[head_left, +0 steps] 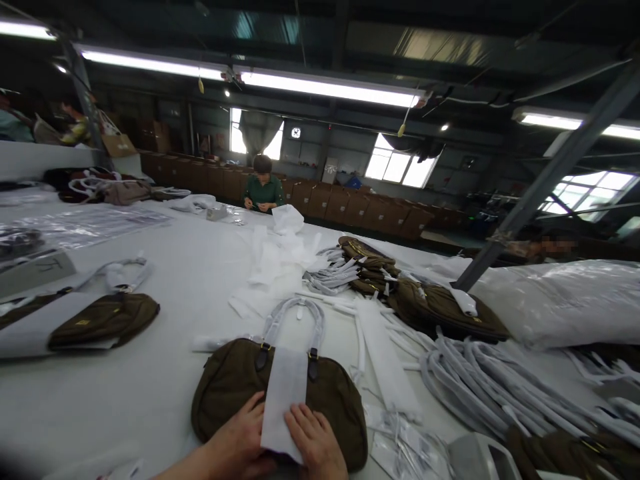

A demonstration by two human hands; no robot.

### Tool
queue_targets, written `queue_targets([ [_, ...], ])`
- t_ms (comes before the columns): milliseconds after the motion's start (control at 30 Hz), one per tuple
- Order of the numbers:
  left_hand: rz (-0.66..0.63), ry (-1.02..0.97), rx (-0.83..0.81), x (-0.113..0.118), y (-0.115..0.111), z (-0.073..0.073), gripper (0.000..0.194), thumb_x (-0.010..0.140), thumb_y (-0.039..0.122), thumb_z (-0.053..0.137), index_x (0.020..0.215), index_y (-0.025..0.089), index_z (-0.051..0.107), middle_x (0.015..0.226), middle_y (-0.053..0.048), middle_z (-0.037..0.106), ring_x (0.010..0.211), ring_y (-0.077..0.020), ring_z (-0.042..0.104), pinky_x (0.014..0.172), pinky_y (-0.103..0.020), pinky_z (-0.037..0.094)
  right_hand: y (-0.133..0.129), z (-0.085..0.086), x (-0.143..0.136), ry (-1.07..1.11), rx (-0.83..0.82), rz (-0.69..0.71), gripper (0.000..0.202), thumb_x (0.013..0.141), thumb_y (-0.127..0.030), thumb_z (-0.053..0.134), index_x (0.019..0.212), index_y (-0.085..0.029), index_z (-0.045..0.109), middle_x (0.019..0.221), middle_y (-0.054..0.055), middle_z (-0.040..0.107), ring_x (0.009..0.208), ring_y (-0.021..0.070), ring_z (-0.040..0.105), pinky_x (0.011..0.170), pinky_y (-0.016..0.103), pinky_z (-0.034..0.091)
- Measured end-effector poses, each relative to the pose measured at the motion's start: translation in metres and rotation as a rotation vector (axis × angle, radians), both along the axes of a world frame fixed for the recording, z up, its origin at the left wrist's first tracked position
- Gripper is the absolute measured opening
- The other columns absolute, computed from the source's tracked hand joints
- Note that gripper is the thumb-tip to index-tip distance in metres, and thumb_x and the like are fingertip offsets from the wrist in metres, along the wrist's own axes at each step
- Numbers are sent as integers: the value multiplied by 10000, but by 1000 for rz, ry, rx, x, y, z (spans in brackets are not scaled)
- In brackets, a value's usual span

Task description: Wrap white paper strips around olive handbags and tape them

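- Brown bag (pixel 225 380) lies near ctr on table, directly under both hands; wrapped handles (pixel 320 323) point far.
- L hand (pixel 240 437) on bag front, fingers at L edge of white strip (pixel 285 387); can't tell if it grips.
- R hand (pixel 316 440) on strip's near R part, fingers side by side; can't tell if pinching.
- Strip runs down bag's front, btwn the handle tabs.
- Clear plastic sack (pixel 565 300) at R, contents unclear.
- Cardboard boxes (pixel 345 203) in row at far side; insides not visible.
- White table (pixel 165 393): another brown bag (pixel 107 320) L, brown bag pile (pixel 370 267) plus grey tubing (pixel 475 373) R.
- Person in green (pixel 265 190) at far edge; tube lights (pixel 330 87) overhead.
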State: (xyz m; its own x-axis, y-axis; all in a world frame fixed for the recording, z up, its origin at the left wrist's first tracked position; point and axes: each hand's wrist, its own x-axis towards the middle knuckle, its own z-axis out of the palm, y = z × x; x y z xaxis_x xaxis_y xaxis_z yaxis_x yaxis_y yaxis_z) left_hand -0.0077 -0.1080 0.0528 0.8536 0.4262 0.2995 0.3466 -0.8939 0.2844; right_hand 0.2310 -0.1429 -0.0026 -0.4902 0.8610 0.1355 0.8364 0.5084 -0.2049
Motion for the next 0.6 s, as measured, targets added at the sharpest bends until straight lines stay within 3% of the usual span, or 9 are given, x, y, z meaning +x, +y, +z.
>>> queue_targets([
  [100,168,-241,-19,-1,-13,-2,275,890,194,398,1060,212,613,1047,-83,662,1012,-198,586,978,-395,438,-5,10,-6,11,-80,-18,685,782,-255,540,1436,-295,340,1446,57,413,1317,296,415,1060,470,383],
  [200,333,-214,65,6,-17,-12,370,937,214,348,1261,216,528,1263,-107,582,1173,-227,518,1012,-407,414,-11,13,-6,44,-100,-11,751,724,-215,533,1445,-252,329,1478,66,357,1358,300,347,1104,494,318],
  [267,292,-36,153,14,-16,-21,484,930,242,425,1410,241,368,1399,-86,493,1270,-248,450,1059,-426,369,-13,18,-1,103,-125,56,782,668,-186,525,1432,-212,361,1474,83,366,1361,287,344,1120,480,300],
  [367,209,169,234,23,-13,-33,628,893,224,513,1465,248,254,1433,-64,465,1285,-260,444,1052,-417,368,-4,38,11,298,-147,108,685,661,-107,427,1327,-239,515,1358,57,535,1271,214,483,1073,415,391],
  [467,214,222,277,24,-6,-46,677,886,240,541,1480,251,215,1458,-67,429,1286,-271,444,1027,-405,380,24,62,8,383,-30,-48,591,788,-84,343,1331,-249,507,1345,57,551,1270,186,485,1086,433,377],
  [533,187,194,310,23,0,-57,690,897,261,526,1491,254,173,1432,-60,465,1255,-256,480,988,-369,407,46,70,-6,268,-3,-135,516,880,-188,387,1392,-241,423,1422,82,464,1334,231,401,1121,514,292],
  [600,156,135,347,22,5,-71,709,906,249,492,1497,280,103,1375,-36,532,1195,-226,537,920,-322,443,62,69,-19,177,-66,-217,479,904,-320,466,1378,-255,437,1430,89,453,1341,290,382,1108,595,252],
])
